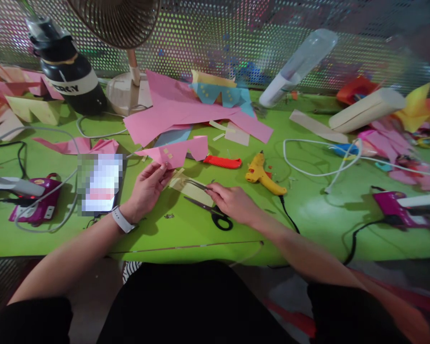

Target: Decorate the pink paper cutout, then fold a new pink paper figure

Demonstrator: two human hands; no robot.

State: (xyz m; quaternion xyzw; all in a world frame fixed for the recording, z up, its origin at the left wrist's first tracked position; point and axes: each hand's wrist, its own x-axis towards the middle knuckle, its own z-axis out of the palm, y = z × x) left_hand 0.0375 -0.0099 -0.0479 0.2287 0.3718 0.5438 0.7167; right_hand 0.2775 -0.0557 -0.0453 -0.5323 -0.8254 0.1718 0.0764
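Note:
Between the thumb and fingers of my left hand (148, 188) is a folded pink paper cutout (177, 152) with small yellow squares on it. My right hand (231, 200) grips a pair of tweezers (197, 184), their tips over a yellow paper strip (191, 190) on the table. Black scissors (222, 221) lie just under and beside my right hand. Behind the cutout rests a red utility knife (222, 162), its front end partly hidden. A yellow glue gun (261, 174) lies to the right of my right hand.
Pink paper sheets (179, 107) and a blue cutout (215, 95) lie at the back of the green table (200, 241). A phone (102, 184) and a purple power strip (39, 203) are on the left. A black bottle (73, 76) stands by a fan (118, 19). A white cable (290, 162) loops at right.

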